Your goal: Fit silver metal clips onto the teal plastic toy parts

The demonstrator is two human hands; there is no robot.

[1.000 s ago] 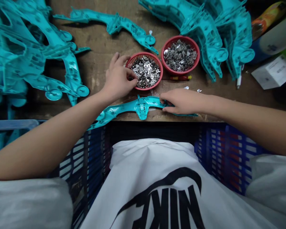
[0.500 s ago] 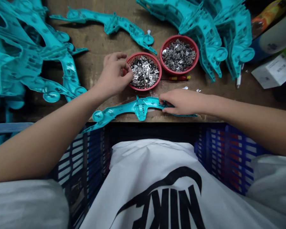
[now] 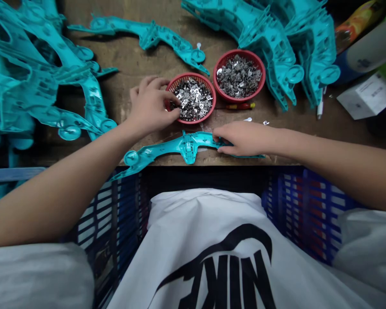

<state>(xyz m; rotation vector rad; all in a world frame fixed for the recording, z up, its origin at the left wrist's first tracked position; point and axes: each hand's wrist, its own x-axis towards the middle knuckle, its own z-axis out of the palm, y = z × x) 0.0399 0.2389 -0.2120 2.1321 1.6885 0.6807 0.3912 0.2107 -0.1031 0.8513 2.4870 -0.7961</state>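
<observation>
**LIVE: left hand point(image 3: 151, 106) working the clip basket point(image 3: 193, 122), right hand point(image 3: 244, 138) clamping the teal moulding point(image 3: 188, 146)**

I'm watching from the remote seat, and the action is centred on the bench point(image 3: 125, 56). The fingertips point(image 3: 179, 110) of the left hand are pinching together at the basket's near rim, right over a heap of stamped metal clips point(image 3: 193, 99). I can't tell from here whether they're holding a clip. The right hand is grasping the moulding's right end, with its fingers curled around the plastic. That moulding is lying along the bench's front edge, and its left end is jutting out over a blue plastic crate point(image 3: 309, 201). The basket is sitting just behind it, so space is tight between the 2 hands.

I'm also seeing a 2nd red basket point(image 3: 263, 75) beside the 1st, packed with darker metal clips point(image 3: 238, 76). A few loose clips point(image 3: 248, 119) are lying on the wood near the right hand, next to a red-and-yellow tool point(image 3: 241, 106). Stacks of teal mouldings point(image 3: 41, 73) are crowding the left side, and more teal mouldings point(image 3: 270, 51) are hemming in the baskets from the far right.
</observation>
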